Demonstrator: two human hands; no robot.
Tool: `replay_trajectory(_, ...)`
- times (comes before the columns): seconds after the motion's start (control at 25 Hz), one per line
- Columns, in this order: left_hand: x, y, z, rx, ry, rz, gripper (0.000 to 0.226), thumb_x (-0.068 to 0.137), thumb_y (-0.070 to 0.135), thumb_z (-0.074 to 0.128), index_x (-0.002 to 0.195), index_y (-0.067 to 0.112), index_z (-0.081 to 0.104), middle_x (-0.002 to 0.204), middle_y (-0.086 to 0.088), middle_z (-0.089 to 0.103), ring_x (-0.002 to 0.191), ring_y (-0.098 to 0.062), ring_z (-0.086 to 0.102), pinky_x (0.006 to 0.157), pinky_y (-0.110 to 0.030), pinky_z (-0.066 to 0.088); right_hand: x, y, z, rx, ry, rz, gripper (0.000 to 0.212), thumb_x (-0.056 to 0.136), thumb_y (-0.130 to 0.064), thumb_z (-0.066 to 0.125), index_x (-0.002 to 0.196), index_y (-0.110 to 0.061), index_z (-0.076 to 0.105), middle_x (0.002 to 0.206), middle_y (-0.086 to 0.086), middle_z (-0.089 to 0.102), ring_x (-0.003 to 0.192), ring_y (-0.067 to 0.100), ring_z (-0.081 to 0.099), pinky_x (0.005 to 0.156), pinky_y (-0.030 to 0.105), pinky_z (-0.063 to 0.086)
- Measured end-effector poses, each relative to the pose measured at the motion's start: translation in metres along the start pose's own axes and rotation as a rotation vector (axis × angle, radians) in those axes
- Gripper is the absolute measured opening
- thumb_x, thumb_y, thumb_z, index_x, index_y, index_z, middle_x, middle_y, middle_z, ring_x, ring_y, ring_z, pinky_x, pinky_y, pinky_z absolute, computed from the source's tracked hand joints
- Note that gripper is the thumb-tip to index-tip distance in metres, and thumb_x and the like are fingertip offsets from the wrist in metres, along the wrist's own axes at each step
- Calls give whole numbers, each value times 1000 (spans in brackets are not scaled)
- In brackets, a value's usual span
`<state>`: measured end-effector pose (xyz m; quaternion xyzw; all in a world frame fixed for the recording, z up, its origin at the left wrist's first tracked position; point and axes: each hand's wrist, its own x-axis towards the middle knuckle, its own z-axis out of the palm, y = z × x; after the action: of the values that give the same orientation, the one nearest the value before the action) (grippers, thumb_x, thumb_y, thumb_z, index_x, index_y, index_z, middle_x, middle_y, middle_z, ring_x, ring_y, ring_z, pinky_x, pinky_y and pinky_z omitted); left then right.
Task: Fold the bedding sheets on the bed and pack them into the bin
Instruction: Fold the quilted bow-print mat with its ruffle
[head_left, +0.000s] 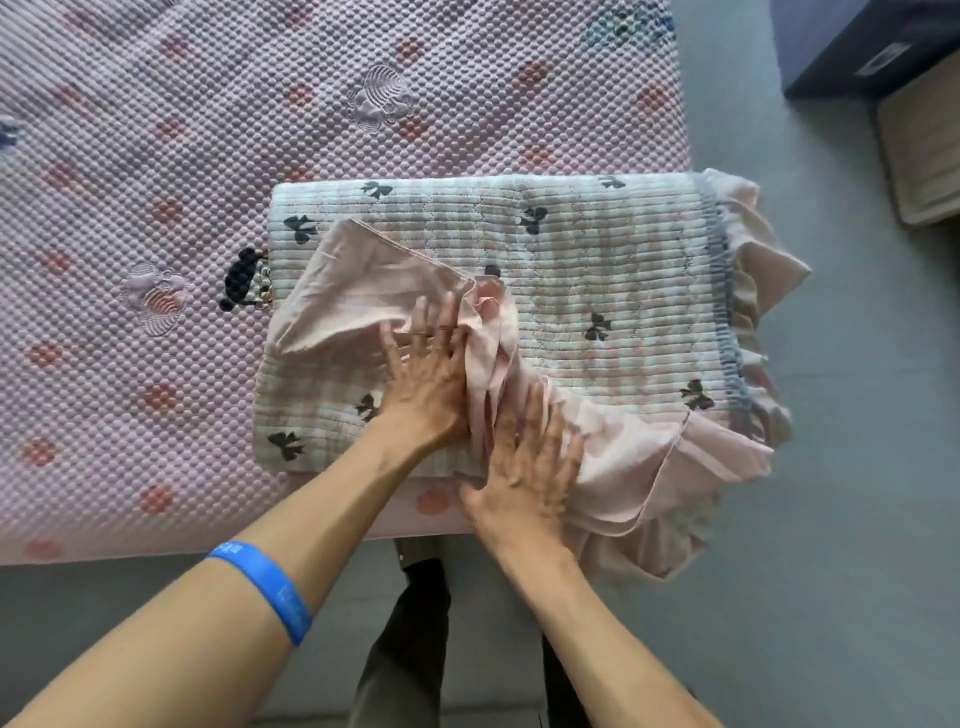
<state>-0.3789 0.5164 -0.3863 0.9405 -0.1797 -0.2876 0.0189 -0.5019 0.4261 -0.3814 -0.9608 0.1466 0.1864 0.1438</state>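
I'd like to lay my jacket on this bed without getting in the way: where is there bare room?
The pink mattress cover lies bare left of and beyond the folded bow-print quilt. The bed's near right corner is crowded: both hands, left hand and right hand, press the pink ruffle there.

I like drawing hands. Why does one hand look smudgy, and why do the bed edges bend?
Head view: the right hand is smeared at its fingers, motion blur; the left hand is sharper; the bed edges bow because the lens is wide-angle; light is soft, no glare.
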Motion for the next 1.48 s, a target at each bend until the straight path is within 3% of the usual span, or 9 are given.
replay_trajectory(0.16,21,-23,-24,-157,-184,139,137,52,65,84,148,52,-14,160,8,-27,149,-30,-16,110,-70,8,26,35,-2,-104,71,120,89,51,-20,79,135,-14,50,129,8,55,117,33,52,101,51,31)
replay_trajectory(0.28,35,-26,-31,-105,-296,179,132,46,75,80,145,60,-7,159,8,-28,148,-34,-17,108,-73,9,23,56,-26,-197,-77,147,66,72,-16,68,130,-22,39,122,4,44,114,28,46,91,44,36)
replay_trajectory(0.56,60,-23,-50,189,59,217,44,98,48,39,142,43,35,135,-7,45,127,-30,35,100,-51,36,36,103,-67,-193,-372,163,62,76,-27,60,133,-25,36,129,3,46,126,32,42,97,48,39)
replay_trajectory(0.76,62,-29,-47,219,35,248,64,90,41,58,146,40,27,150,-3,30,137,-28,30,108,-54,24,49,113,-91,-43,-429,97,31,73,-30,60,104,-30,62,104,0,69,104,29,64,74,31,43)
replay_trajectory(0.88,59,-24,-58,122,-59,206,48,85,31,61,131,31,48,111,-2,62,108,-25,60,98,-45,33,69,124,-120,123,-502,157,16,77,-23,60,92,-26,65,94,2,70,97,27,65,73,28,46)
replay_trajectory(1.0,64,-23,-88,21,5,121,6,84,19,59,80,23,59,72,5,58,80,-20,61,105,-46,30,65,102,-116,192,-329,138,53,85,-52,49,133,-30,48,121,6,64,110,29,58,88,36,44)
replay_trajectory(1.12,62,-49,-100,-36,96,63,10,76,12,57,77,22,58,68,6,54,74,-20,55,92,-45,38,56,61,-86,127,-258,139,111,73,-82,48,156,-27,0,162,4,21,145,30,28,115,53,21)
replay_trajectory(1.2,55,-60,-94,-19,118,61,12,75,13,56,84,20,58,67,4,52,73,-23,54,77,-39,40,53,56,-70,-24,-299,166,113,79,-71,56,155,-23,-11,165,5,8,149,32,15,117,57,9)
replay_trajectory(1.48,45,-52,-71,-125,108,156,17,79,11,55,80,25,44,64,6,47,63,-12,48,62,-30,29,55,149,-108,-171,-232,205,19,75,-13,56,92,-15,63,103,13,69,102,36,63,85,39,48)
